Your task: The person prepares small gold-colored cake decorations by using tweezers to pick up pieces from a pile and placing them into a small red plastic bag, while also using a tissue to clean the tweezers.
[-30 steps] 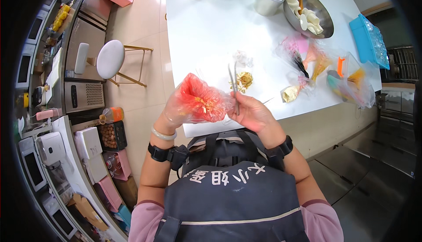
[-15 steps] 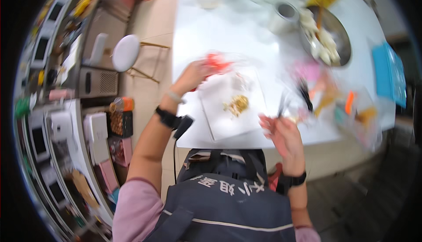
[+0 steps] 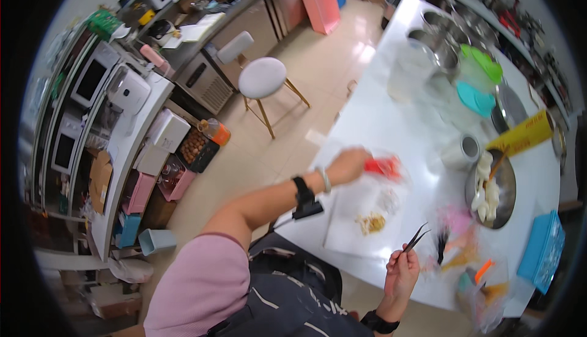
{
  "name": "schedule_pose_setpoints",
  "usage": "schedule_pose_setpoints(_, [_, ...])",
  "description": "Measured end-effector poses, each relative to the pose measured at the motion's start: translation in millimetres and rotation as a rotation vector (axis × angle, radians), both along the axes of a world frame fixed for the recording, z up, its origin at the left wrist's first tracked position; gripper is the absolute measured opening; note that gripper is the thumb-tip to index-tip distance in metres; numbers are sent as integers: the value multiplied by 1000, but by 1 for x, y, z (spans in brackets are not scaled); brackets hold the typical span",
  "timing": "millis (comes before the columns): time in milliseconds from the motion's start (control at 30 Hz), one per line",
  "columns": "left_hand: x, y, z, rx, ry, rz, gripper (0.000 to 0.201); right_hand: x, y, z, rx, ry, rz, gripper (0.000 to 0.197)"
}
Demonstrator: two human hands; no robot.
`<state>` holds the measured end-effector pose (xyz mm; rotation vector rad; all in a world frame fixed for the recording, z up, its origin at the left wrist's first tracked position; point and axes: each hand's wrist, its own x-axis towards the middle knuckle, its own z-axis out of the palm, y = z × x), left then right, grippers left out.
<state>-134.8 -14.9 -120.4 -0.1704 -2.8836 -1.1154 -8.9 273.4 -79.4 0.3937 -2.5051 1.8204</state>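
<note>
My right hand (image 3: 402, 273) pinches black bent-tip tweezers (image 3: 416, 237), points upward, beside the near edge of a white square board (image 3: 348, 230). On this board lies a small heap of golden-yellow flakes (image 3: 371, 222), with a clear crinkled plastic piece (image 3: 387, 201) just beyond it. My left hand (image 3: 348, 164) reaches past the board's far left corner. Its fingers are smeared by motion and come up against a bright red item in clear plastic (image 3: 384, 166); whether they grip it cannot be made out.
Right of the board lie colored plastic packets (image 3: 466, 257) and a black bundle (image 3: 441, 245). Farther off stand a steel bowl of white pieces (image 3: 507, 199), a metal cup (image 3: 469, 147), a yellow box (image 3: 523, 134) and a blue pack (image 3: 543, 251). A stool (image 3: 263, 79) stands left of the table.
The view has turned, and the table now sits farther right. My right hand shows the tweezers clearly, points up. My left hand stays by the red item.
</note>
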Motion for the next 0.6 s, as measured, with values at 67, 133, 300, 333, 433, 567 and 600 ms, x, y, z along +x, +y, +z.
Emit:
schedule_pose_setpoints(67, [33, -3, 24, 162, 82, -132, 13, -2, -37, -1, -200, -250, -104, 23])
schedule_pose_setpoints(133, [70, -15, 34, 422, -70, -218, 26, -5, -79, -5, -239, -333, -113, 29])
schedule_pose_setpoints(300, [155, -127, 60, 880, -322, -193, 38, 12, -245, -5, -161, -97, 193, 60])
schedule_pose_setpoints(333, [167, -155, 57, 991, -363, -137, 37, 20, -284, 5, -221, -198, 234, 63])
schedule_pose_setpoints(433, [210, -247, 56, 1135, -388, 59, 33, 52, -399, 21, -341, -399, 323, 66])
schedule_pose_setpoints(567, [276, -372, 59, 1223, -288, 387, 29, 86, -531, 19, -312, -459, 517, 67])
schedule_pose_setpoints(600, [287, -402, 59, 1219, -285, 375, 29, 86, -557, 12, -246, -401, 608, 59])
